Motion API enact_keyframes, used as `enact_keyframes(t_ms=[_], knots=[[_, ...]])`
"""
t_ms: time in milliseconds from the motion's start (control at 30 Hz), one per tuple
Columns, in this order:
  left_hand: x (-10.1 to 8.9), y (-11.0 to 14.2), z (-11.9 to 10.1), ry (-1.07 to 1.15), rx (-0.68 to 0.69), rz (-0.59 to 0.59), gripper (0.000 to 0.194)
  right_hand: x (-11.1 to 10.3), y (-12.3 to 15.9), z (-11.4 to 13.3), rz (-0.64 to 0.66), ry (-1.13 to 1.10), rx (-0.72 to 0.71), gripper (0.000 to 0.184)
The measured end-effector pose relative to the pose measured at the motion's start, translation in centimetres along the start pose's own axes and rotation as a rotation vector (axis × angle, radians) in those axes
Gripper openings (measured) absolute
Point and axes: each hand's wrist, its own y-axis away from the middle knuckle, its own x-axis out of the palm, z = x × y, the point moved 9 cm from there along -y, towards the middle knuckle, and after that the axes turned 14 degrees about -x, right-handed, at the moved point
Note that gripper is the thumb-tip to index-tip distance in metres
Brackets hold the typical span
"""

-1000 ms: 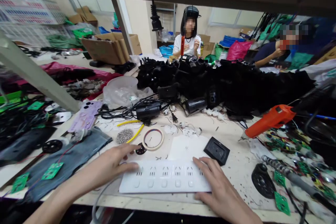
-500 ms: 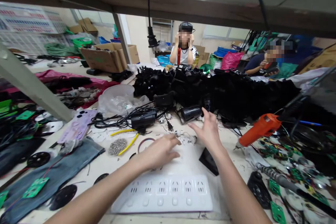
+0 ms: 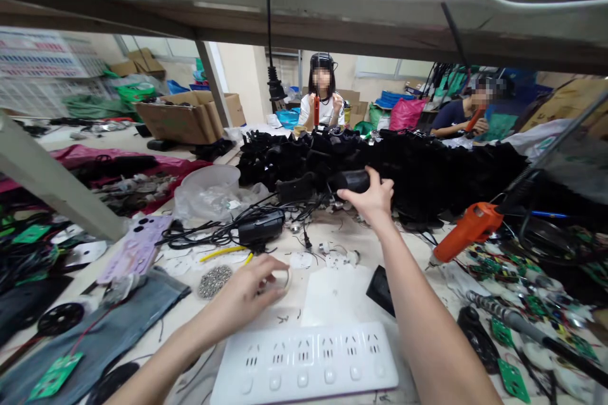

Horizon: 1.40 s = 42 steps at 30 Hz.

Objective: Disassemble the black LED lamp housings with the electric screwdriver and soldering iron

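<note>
My right hand (image 3: 375,197) grips a black cylindrical casing (image 3: 352,181), thumb and fingers at its right end, in front of the black pile. My left hand (image 3: 259,285) is curled round a thin ring (image 3: 287,280) that looks like a tape roll; the fingers hide much of it. Beside that hand stands a round dish of small metal screws (image 3: 215,281), with yellow tweezer-like prongs (image 3: 222,253) behind it. Another black casing with a cord (image 3: 260,228) lies behind the left hand. Below both hands is a white power strip (image 3: 304,361). A black part (image 3: 380,290) lies by my right forearm.
An orange electric screwdriver (image 3: 468,231) and a soldering iron (image 3: 503,311) are at the right, among green circuit boards (image 3: 513,380). A purple phone (image 3: 135,247) lies left. A shelf beam (image 3: 304,19) crosses overhead. Two people sit beyond the black pile (image 3: 418,171).
My right hand has taken hold of the black casing and lifted it from the table. My left hand has moved left onto the ring. The view has tilted up slightly.
</note>
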Motion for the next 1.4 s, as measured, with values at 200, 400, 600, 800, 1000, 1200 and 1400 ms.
enact_keyframes(t_ms=[200,400,600,800,1000,1200,1400], knots=[[-2.5,-2.6,-0.9,0.335,-0.072,-0.286,0.091,-6.8,-0.3,4.8,-0.189,-0.419,-0.113,0.088],[-6.0,-5.5,-2.7,0.347,-0.095,-0.472,0.100,-8.8,1.3,5.5,-0.243,-0.414,-0.163,0.086],[-10.4,-5.8,-1.9,-0.039,-0.118,-0.691,0.035,-12.3,4.2,3.7,-0.538,-0.021,-0.249,0.090],[-8.3,-8.1,-0.1,-0.345,-0.131,-0.561,0.033,-9.7,4.3,-1.7,-0.459,-0.713,0.103,0.080],[-8.5,-7.7,-1.1,-0.359,-0.153,-0.537,0.037,-8.6,5.1,-1.8,-0.381,-1.159,0.184,0.061],[-2.9,-3.6,-6.7,0.296,0.038,-0.086,0.057,-8.0,6.7,0.9,-0.352,-1.022,0.069,0.081],[4.0,-1.5,-6.7,0.807,-0.002,0.201,0.085,-5.1,8.0,3.2,-0.217,-1.124,0.108,0.082]])
